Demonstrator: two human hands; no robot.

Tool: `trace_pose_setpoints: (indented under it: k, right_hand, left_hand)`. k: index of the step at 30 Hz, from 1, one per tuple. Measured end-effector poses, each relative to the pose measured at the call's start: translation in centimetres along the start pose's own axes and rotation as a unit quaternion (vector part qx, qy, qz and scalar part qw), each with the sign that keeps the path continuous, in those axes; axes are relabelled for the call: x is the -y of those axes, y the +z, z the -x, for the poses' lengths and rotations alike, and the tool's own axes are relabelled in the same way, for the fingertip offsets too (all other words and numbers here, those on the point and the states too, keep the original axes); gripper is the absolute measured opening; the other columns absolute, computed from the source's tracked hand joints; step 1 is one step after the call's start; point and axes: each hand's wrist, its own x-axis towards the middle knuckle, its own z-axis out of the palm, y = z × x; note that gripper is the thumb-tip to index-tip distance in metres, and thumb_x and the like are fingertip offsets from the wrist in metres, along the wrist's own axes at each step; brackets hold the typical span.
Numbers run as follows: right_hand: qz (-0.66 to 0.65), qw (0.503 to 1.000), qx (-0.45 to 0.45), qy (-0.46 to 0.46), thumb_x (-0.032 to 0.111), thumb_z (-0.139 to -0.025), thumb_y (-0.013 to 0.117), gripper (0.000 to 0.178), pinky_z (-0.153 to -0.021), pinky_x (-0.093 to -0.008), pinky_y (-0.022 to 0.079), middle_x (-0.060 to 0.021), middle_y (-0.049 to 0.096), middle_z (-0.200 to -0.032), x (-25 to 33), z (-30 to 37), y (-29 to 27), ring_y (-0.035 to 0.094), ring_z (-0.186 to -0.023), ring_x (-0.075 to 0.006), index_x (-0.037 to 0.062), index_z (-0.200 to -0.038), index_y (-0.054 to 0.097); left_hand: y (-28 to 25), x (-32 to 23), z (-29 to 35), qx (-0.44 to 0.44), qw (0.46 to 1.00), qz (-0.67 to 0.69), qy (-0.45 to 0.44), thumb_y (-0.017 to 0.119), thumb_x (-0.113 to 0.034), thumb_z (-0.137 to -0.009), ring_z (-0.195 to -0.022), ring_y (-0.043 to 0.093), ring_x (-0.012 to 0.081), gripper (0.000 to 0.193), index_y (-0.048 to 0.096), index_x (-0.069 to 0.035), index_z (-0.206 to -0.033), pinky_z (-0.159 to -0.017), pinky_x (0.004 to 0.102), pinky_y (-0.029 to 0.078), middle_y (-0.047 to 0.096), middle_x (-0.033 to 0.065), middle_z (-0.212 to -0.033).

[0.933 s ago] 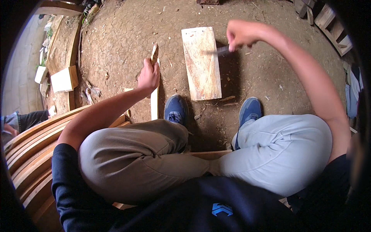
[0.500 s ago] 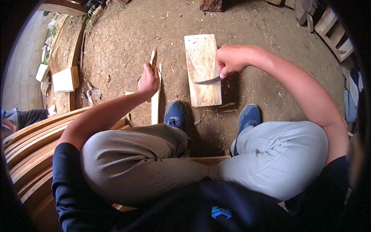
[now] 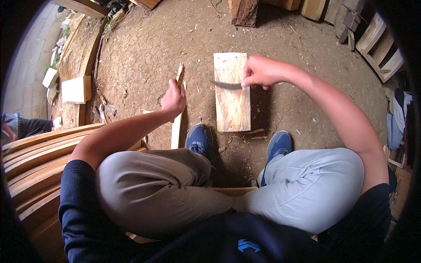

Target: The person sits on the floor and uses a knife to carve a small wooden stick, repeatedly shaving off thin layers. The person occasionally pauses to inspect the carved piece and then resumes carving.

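Observation:
My right hand (image 3: pixel 262 71) is closed around the handle of a knife (image 3: pixel 229 86), whose handle is mostly hidden in my fingers. Its dark, curved blade points left across a pale wooden block (image 3: pixel 232 111) lying on the ground in front of my feet. Whether the blade touches the wood I cannot tell. To the left of the block, my left hand (image 3: pixel 174 97) grips a short, rough stick of wood (image 3: pixel 180 73) that sticks up past the fingers. Beneath that hand a long, pale wooden strip (image 3: pixel 176 131) lies on the dirt.
Stacked wooden boards (image 3: pixel 39 164) curve along my left side. A cut timber piece (image 3: pixel 75 90) lies farther left, near another person's leg (image 3: pixel 35 127). A wooden post (image 3: pixel 244 12) stands at the far side, and a wooden frame (image 3: pixel 381 48) at the far right. Chips litter the dirt floor.
The knife has moved toward the block's far end, and its tip has swung from pointing nearer me to pointing slightly away. My left hand still grips the stick. The whole view has shifted a little.

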Motion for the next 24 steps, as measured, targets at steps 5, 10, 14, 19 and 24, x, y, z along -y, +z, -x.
trace_pose_setpoints:
  k: [5, 10, 14, 19, 24]
  right_hand:
    - [-0.003, 1.0, 0.002, -0.019, 0.015, -0.085, 0.067, 0.019, -0.041, -0.0285, 0.043, -0.009, 0.064, -0.068, -1.3, -1.3, -0.4, 0.053, -0.044, -0.0114, -0.0033, -0.084, 0.066]
    - [0.031, 0.927, -0.364, 0.084, 0.022, -0.087, 0.065, 0.027, -0.051, -0.0344, 0.05, -0.0115, 0.063, -0.06, -5.9, -2.3, -3.7, 0.058, -0.044, -0.0173, -0.0019, -0.074, 0.063]
    - [-0.061, 0.946, -0.306, 0.088, 0.025, -0.087, 0.065, 0.027, -0.056, -0.034, 0.051, -0.011, 0.063, -0.06, -5.3, -1.6, -4.1, 0.062, -0.054, -0.0165, 0.0001, -0.076, 0.063]
    - [-0.057, 0.975, -0.207, 0.064, 0.021, -0.083, 0.067, 0.021, -0.059, -0.0335, 0.051, -0.0112, 0.066, -0.069, -3.7, -0.8, -0.4, 0.065, -0.062, -0.0171, 0.0005, -0.079, 0.064]
    - [-0.081, 0.964, -0.228, 0.11, 0.019, -0.086, 0.059, 0.021, -0.067, -0.0406, 0.052, -0.0189, 0.067, -0.08, -3.1, -0.8, -0.5, 0.067, -0.073, -0.0292, -0.0021, -0.084, 0.064]
  left_hand:
    - [-0.5, 0.6, 1.5, 0.025, 0.999, -0.015, 0.014, 0.036, -0.032, -0.097, -0.088, 0.059, 0.0486, 0.029, 0.035, -0.006, -0.11, -0.075, 0.0564, 0.045, 0.061, 0.0293, -0.095]
    - [0.4, 0.6, 1.5, 0.03, 0.999, -0.001, 0.023, 0.036, -0.032, -0.097, -0.087, 0.059, 0.0484, 0.03, 0.034, -0.006, -0.111, -0.075, 0.0565, 0.044, 0.061, 0.0294, -0.094]
    - [0.0, 0.7, 1.2, 0.031, 0.999, 0.011, 0.016, 0.037, -0.033, -0.097, -0.087, 0.058, 0.0489, 0.031, 0.036, -0.006, -0.113, -0.076, 0.0568, 0.044, 0.062, 0.0288, -0.092]
    - [-0.3, -0.2, -0.1, 0.021, 0.999, 0.025, 0.0, 0.037, -0.033, -0.097, -0.089, 0.058, 0.049, 0.032, 0.039, -0.006, -0.113, -0.077, 0.0565, 0.044, 0.062, 0.0291, -0.094]
    - [-0.5, -0.2, 0.1, 0.021, 0.999, 0.024, 0.006, 0.037, -0.034, -0.098, -0.092, 0.058, 0.048, 0.031, 0.039, -0.007, -0.113, -0.078, 0.0555, 0.044, 0.061, 0.0287, -0.097]
